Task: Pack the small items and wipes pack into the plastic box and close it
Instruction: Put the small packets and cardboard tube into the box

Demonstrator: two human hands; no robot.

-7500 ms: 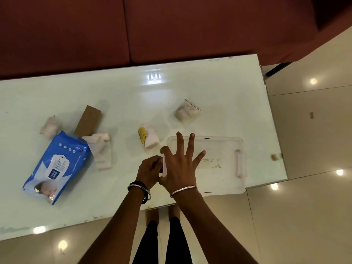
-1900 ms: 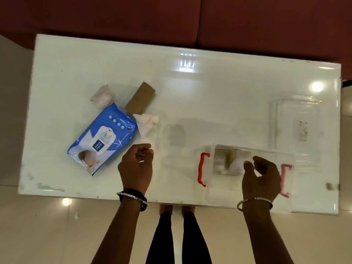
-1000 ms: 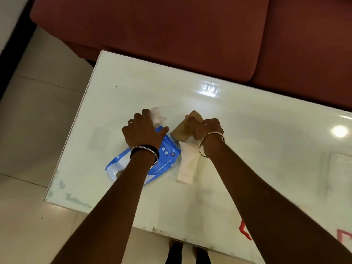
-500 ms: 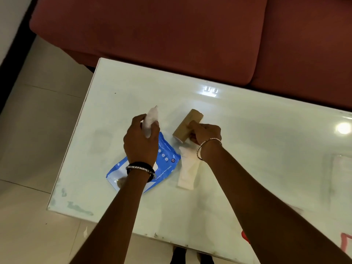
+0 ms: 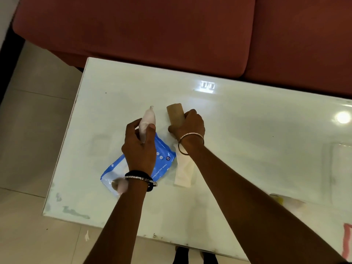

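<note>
From the head camera, the clear plastic box with red handles showed only at the lower right border of the frame, its red-edged end cut off, so what it held could not be told. Just beside it, partly behind the right forearm, lay a pale wrapped item with a yellow patch, too blurred to place inside or outside the box.

The left hand was raised above the glossy white worktop, its fingers pinched around a small whitish plastic pouch that stood upright out of the grip, thumb on one side and fingertips on the other. Beneath that hand the blue soft pack of baby wet wipes lay flat on the worktop, untouched. The right hand was clenched over the near end of a brown cardboard tube, the far end sticking out past the knuckles. A folded white tissue lay just beside the wipes pack, under the right wrist.

The worktop's left edge ran near the wipes pack, with pale floor tiles beyond. A dark red sofa stood along the far edge. Between the hands and the box the worktop lay open.
</note>
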